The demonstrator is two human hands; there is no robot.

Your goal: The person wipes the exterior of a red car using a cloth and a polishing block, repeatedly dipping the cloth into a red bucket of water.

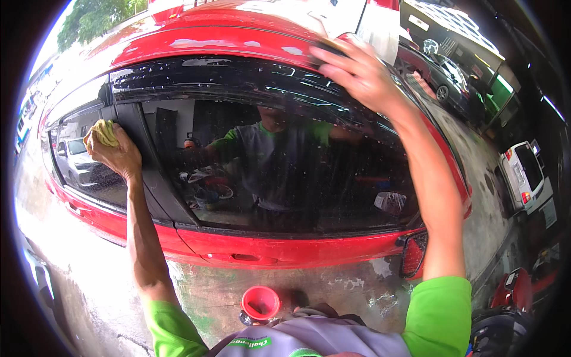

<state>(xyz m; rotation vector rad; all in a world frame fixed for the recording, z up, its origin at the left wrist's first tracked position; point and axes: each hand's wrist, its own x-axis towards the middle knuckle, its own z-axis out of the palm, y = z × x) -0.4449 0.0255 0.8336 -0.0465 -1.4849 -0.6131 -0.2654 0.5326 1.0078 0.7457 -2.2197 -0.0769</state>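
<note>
Before me stands a red car with water drops on its roof edge and dark side windows. My left hand grips a bunched yellow-green cloth against the rear side window, beside the black door pillar. Up at the right, my right hand is blurred over the roof edge above the front window. Its fingers lie on a dark, flat pad-like thing, whose exact kind I cannot tell. The front side window reflects a person in a grey and green shirt.
A red bucket stands on the wet concrete floor below the doors. The car's side mirror juts out near my right forearm. Farther right are a white vehicle, a dark car and a red motorcycle-like object.
</note>
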